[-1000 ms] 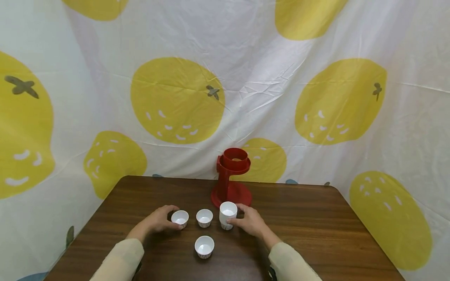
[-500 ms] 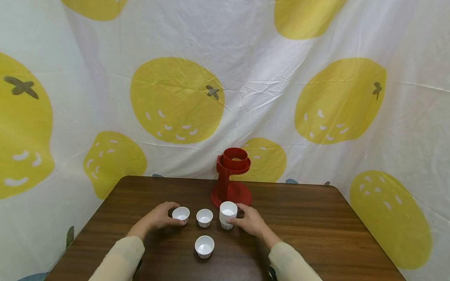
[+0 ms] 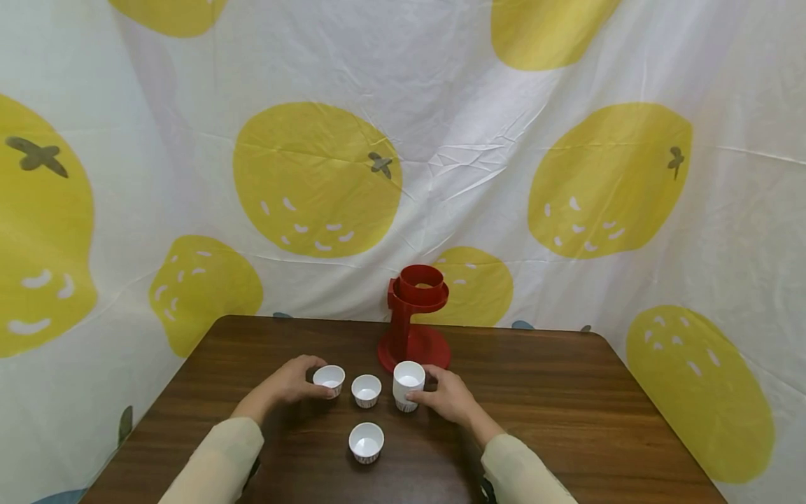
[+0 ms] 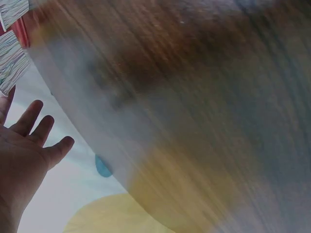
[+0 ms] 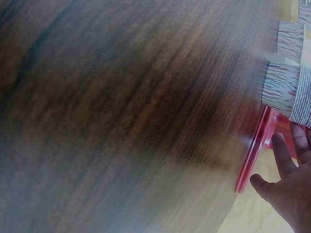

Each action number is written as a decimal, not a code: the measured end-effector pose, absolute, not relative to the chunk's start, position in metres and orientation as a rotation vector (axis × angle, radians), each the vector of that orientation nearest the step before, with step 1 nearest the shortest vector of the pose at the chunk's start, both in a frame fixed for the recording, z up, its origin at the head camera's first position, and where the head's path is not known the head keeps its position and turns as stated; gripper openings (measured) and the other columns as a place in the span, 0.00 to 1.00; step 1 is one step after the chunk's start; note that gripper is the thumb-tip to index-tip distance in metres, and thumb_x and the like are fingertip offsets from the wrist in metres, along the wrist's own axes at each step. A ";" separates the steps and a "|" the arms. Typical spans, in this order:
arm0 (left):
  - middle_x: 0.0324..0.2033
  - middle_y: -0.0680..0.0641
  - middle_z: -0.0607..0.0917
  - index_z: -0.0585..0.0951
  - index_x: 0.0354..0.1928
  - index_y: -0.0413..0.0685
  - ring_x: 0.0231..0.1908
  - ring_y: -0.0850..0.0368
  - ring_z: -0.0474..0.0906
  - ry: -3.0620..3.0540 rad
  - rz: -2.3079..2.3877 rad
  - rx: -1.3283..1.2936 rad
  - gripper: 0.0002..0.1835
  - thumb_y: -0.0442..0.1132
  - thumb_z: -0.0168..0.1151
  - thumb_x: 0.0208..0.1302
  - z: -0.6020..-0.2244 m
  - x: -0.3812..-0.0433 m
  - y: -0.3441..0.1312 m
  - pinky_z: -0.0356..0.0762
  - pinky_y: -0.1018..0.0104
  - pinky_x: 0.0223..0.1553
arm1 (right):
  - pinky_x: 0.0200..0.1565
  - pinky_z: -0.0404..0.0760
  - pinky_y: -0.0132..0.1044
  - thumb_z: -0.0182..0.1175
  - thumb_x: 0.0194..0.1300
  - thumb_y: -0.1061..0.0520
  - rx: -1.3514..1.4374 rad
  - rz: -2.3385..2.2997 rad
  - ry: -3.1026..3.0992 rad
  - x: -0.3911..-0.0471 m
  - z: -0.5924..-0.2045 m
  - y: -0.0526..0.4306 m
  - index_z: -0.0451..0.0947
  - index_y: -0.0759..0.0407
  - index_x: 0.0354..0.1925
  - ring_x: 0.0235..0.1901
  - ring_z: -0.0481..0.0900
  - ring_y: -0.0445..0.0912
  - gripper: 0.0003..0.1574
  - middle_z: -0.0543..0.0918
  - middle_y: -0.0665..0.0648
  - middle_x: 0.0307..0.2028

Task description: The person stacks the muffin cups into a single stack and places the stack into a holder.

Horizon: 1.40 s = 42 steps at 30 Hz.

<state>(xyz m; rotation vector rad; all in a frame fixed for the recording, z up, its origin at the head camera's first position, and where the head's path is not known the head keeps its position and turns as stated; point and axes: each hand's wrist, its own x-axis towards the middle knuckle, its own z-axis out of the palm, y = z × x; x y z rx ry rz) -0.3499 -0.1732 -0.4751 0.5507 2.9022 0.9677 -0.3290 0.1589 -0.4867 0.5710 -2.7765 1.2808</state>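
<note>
A small white paper baking cup (image 3: 329, 381) is pinched between the thumb and fingers of my left hand (image 3: 292, 381). In the left wrist view that streak-printed cup (image 4: 12, 63) sits at the fingertips, the other fingers spread. My right hand (image 3: 450, 397) grips a taller stack of white cups (image 3: 408, 378), its thumb at the near side. The right wrist view shows the ridged stack (image 5: 302, 97) with a printed cup (image 5: 281, 87) at its bottom. Between the hands stands a single cup (image 3: 366, 392), and another cup (image 3: 366, 442) stands nearer me. Both look upright, with nothing visible inside.
A red stand (image 3: 403, 336) with a ring-shaped holder on top and a round base rises just behind the cup stack. Everything is on a dark wooden table (image 3: 554, 420). A lemon-print cloth (image 3: 466, 105) hangs behind it.
My left hand has moved its cup slightly away from me and to the right, closer to the middle cup. My right hand and the stack have stayed in place.
</note>
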 end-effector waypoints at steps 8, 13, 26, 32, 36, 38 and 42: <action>0.45 0.45 0.77 0.76 0.47 0.43 0.49 0.47 0.70 2.899 0.933 0.524 0.34 0.56 0.73 0.39 -0.470 -0.355 -0.165 0.65 0.50 0.51 | 0.46 0.72 0.46 0.68 0.47 0.41 0.567 1.280 -2.781 -0.329 -0.488 0.159 0.73 0.55 0.53 0.45 0.75 0.47 0.37 0.79 0.50 0.43; 0.43 0.47 0.77 0.77 0.45 0.44 0.47 0.49 0.71 2.902 0.937 0.573 0.31 0.54 0.73 0.40 -0.464 -0.356 -0.160 0.66 0.52 0.50 | 0.46 0.72 0.46 0.68 0.47 0.41 0.573 1.273 -2.782 -0.330 -0.488 0.159 0.73 0.55 0.53 0.44 0.75 0.47 0.37 0.79 0.50 0.43; 0.43 0.47 0.77 0.77 0.45 0.45 0.49 0.47 0.70 2.892 0.952 0.640 0.31 0.54 0.73 0.39 -0.453 -0.359 -0.148 0.65 0.52 0.51 | 0.46 0.72 0.45 0.68 0.46 0.40 0.558 1.263 -2.787 -0.331 -0.488 0.159 0.73 0.54 0.53 0.44 0.75 0.46 0.38 0.79 0.49 0.43; 0.45 0.46 0.77 0.77 0.46 0.45 0.50 0.48 0.70 2.900 0.939 0.662 0.31 0.55 0.72 0.40 -0.451 -0.361 -0.144 0.65 0.52 0.52 | 0.47 0.72 0.46 0.68 0.46 0.40 0.562 1.253 -2.788 -0.330 -0.487 0.159 0.73 0.55 0.53 0.45 0.75 0.47 0.38 0.79 0.50 0.43; 0.45 0.46 0.77 0.77 0.46 0.44 0.50 0.48 0.70 2.900 0.935 0.680 0.32 0.55 0.72 0.40 -0.450 -0.361 -0.142 0.64 0.52 0.52 | 0.47 0.72 0.46 0.68 0.46 0.39 0.560 1.256 -2.785 -0.330 -0.488 0.159 0.73 0.54 0.53 0.45 0.75 0.47 0.38 0.79 0.50 0.43; 0.45 0.45 0.77 0.77 0.46 0.44 0.51 0.48 0.69 2.898 0.935 0.683 0.32 0.55 0.72 0.40 -0.449 -0.361 -0.140 0.64 0.53 0.53 | 0.47 0.72 0.46 0.68 0.46 0.39 0.559 1.256 -2.787 -0.331 -0.488 0.159 0.73 0.54 0.53 0.44 0.75 0.46 0.38 0.79 0.49 0.43; 0.46 0.45 0.76 0.77 0.47 0.45 0.51 0.48 0.69 2.895 0.927 0.673 0.33 0.56 0.72 0.40 -0.447 -0.361 -0.137 0.64 0.53 0.53 | 0.46 0.72 0.45 0.68 0.46 0.39 0.565 1.259 -2.784 -0.331 -0.489 0.160 0.73 0.54 0.53 0.44 0.75 0.46 0.38 0.79 0.49 0.42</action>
